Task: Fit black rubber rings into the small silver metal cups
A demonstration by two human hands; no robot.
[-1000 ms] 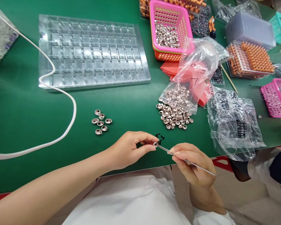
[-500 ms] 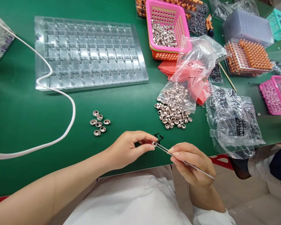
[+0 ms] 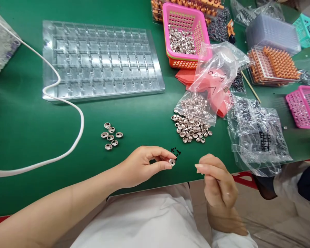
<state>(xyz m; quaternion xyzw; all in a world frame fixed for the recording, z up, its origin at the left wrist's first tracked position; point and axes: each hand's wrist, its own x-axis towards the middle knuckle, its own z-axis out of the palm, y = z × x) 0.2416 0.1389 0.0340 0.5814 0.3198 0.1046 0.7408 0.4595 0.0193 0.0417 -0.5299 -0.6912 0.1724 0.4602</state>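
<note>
My left hand (image 3: 147, 165) pinches a small silver metal cup (image 3: 172, 162) with a dark hole in it between thumb and fingertips, just above the table edge. Apart from it, to the right, my right hand (image 3: 218, 184) is closed, its thumb and fingertip pressed together. Thin blurred streaks trail off below that hand, apparently the tweezers swung back in its grip. Tiny black pieces (image 3: 175, 151) lie just beyond the held cup. Several matching cups (image 3: 110, 137) sit in a small group to the left. A larger pile of cups (image 3: 192, 129) spills from a clear bag (image 3: 209, 86).
A clear compartment tray (image 3: 103, 62) lies at the back left, with a white cable (image 3: 80, 127) curving beside it. Pink baskets (image 3: 186, 57) of cups stand at the back. Plastic bags (image 3: 258, 134), orange parts (image 3: 281, 63) and another pink basket (image 3: 303, 106) fill the right side.
My right hand has drawn the tweezers away from the cup and turned, its fingers curling upward. The cup stays in my left hand, tilted a little differently.
</note>
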